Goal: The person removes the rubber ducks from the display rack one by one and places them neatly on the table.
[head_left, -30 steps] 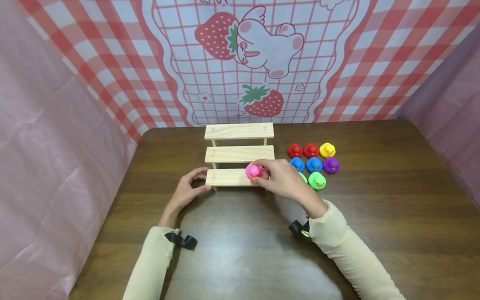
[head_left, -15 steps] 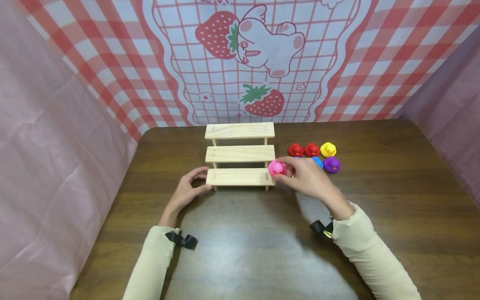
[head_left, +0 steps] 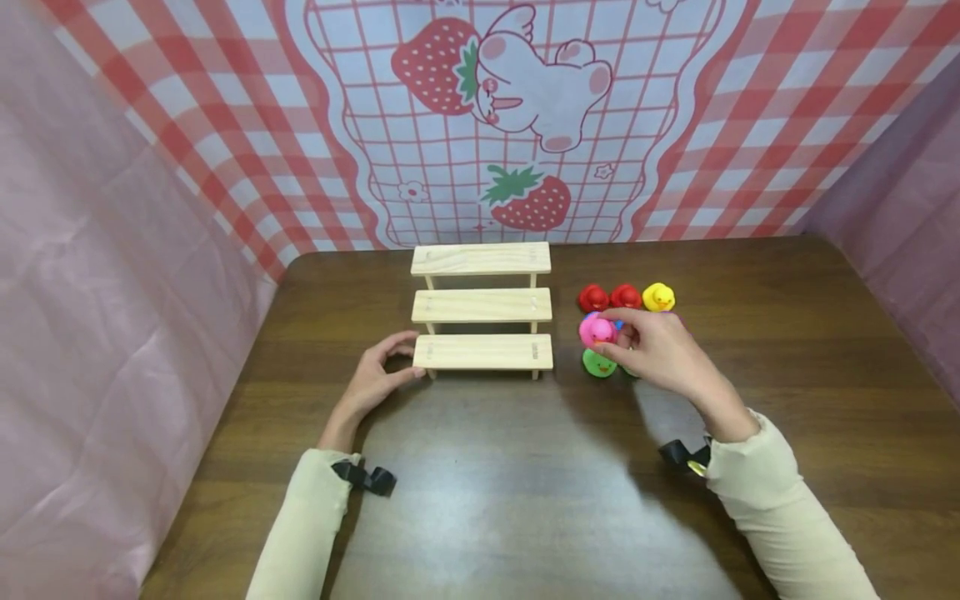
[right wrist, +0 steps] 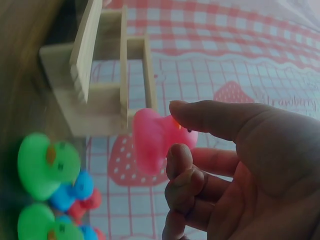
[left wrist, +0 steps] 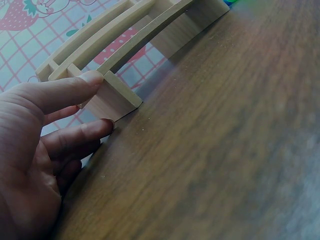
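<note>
A pink rubber duck point(head_left: 598, 331) is pinched between the thumb and fingers of my right hand point(head_left: 663, 350). In the head view it overlaps the ducks behind it; in the right wrist view it hangs above them. Left of it stands a three-step wooden display stand point(head_left: 482, 352) with bare steps. My left hand point(head_left: 372, 379) holds the stand's left end, thumb at the front corner of the lowest step and fingers along the end panel point(left wrist: 107, 102). Close to the right hand sit a green duck point(head_left: 599, 363) and a second green duck point(right wrist: 37, 222), partly hidden.
Behind the right hand, two red ducks point(head_left: 593, 297) and a yellow duck point(head_left: 659, 297) form the back row. Blue ducks point(right wrist: 82, 185) are mostly covered by the hand. A checked strawberry cloth point(head_left: 480, 125) hangs behind the brown table point(head_left: 480, 500); pink curtains point(head_left: 97, 250) flank it.
My right hand has moved right with the pink duck, from over the stand's lowest step to over the group of ducks. The left hand stays at the stand's left end.
</note>
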`<state>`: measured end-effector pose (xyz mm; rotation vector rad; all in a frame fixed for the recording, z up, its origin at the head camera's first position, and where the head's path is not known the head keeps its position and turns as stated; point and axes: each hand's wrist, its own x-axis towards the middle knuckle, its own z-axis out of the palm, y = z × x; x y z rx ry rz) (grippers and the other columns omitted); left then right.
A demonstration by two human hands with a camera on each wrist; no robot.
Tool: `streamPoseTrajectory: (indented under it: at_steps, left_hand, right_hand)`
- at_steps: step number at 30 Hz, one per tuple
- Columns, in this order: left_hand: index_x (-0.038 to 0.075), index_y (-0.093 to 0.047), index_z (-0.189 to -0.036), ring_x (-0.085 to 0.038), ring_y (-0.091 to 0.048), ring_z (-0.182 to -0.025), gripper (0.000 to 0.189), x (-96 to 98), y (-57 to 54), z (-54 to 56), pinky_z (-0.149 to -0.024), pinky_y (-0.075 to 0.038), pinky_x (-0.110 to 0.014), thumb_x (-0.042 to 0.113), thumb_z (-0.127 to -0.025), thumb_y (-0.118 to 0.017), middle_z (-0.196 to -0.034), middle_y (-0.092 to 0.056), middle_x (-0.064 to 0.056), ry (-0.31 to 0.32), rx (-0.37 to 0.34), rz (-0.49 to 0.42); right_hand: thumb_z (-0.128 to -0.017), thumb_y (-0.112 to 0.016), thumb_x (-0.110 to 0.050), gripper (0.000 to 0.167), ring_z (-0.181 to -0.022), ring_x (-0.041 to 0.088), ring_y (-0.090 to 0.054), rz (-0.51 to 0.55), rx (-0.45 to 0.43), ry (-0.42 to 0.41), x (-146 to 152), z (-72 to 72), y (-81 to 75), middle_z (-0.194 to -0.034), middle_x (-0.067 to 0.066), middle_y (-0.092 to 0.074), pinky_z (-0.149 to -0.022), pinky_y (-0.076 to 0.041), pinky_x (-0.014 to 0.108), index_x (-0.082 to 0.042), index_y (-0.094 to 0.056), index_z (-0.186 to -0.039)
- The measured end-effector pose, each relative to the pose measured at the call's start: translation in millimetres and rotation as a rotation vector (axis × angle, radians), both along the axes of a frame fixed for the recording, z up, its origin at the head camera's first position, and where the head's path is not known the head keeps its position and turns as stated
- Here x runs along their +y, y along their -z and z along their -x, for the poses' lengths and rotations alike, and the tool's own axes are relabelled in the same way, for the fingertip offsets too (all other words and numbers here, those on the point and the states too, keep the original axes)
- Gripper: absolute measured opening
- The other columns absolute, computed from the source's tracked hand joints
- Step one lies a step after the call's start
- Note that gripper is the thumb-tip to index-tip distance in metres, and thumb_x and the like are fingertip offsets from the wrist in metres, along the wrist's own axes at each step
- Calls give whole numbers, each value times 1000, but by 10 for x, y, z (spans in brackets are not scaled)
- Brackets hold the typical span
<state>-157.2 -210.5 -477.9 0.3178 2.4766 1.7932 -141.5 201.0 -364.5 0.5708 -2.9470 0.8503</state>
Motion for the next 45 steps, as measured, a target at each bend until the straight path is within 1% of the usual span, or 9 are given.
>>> streamPoseTrajectory:
  at_steps: [9,16,19,22,29,34,38,43,45]
  left_hand:
    - [3,-57,-136,-22,-59,-111,59,0,-10,10,-110,-33,-41,0,-80,-78,-113,-70,-29,1,6,9]
    - [2,-57,-136,-21,-57,-111,60,4,7,6,-111,-31,-42,0,-81,-78,-114,-69,-30,-1,-6,8]
    - [-1,-55,-138,-29,-56,-115,61,14,0,7,-111,-30,-43,-2,-82,-77,-115,-68,-32,-3,-18,14]
    - [-4,-53,-138,-34,-55,-117,61,30,-49,-11,-112,-30,-44,-4,-82,-76,-116,-67,-34,-3,-30,19]
    - [-7,-53,-136,-39,-56,-117,58,94,-307,-127,-110,-33,-44,-3,-82,-75,-115,-67,-34,8,-27,29]
    - [-7,-53,-136,-41,-55,-118,58,101,-320,-139,-110,-32,-45,-3,-83,-75,-115,-66,-35,8,-25,21]
    - [-7,-53,-136,-39,-55,-117,58,107,-328,-145,-111,-31,-45,-3,-82,-75,-115,-66,-36,9,-27,9]
    - [-7,-54,-135,-28,-57,-112,57,102,-314,-132,-110,-33,-45,-4,-82,-75,-115,-67,-35,8,-24,17]
    - [-7,-54,-135,-25,-57,-111,58,83,-250,-100,-110,-33,-45,-5,-81,-75,-114,-67,-35,4,-27,22]
  right_hand:
    - [-85,-80,-25,44,-58,8,-46,-18,-16,64,379,-45,31,-67,0,-56,-52,-36,24,-1,-68,-120]
    - [-85,-79,-25,42,-59,8,-44,-13,1,105,617,-94,58,-69,2,-55,-53,-36,24,0,-68,-117]
    - [-84,-80,-25,39,-60,6,-44,-15,19,116,698,-108,88,-69,1,-55,-54,-36,23,-1,-69,-114]
    - [-85,-79,-27,41,-60,6,-43,-22,5,123,774,-117,123,-69,1,-55,-54,-35,23,0,-69,-114]
    - [-86,-78,-30,47,-61,9,-44,-67,-77,122,916,-115,220,-70,2,-55,-53,-35,24,4,-68,-117]
    - [-87,-76,-30,47,-62,12,-45,-85,-139,130,979,-104,289,-70,3,-55,-53,-36,25,4,-67,-118]
    - [-88,-76,-32,49,-63,12,-46,-85,-178,129,1007,-82,347,-70,2,-56,-54,-37,25,4,-67,-119]
    - [-87,-76,-30,46,-62,9,-46,-89,-189,107,1039,-47,433,-70,1,-57,-55,-37,24,3,-67,-118]
    - [-87,-77,-27,44,-61,8,-45,-92,-182,96,1052,-36,462,-69,0,-57,-56,-37,24,3,-67,-118]
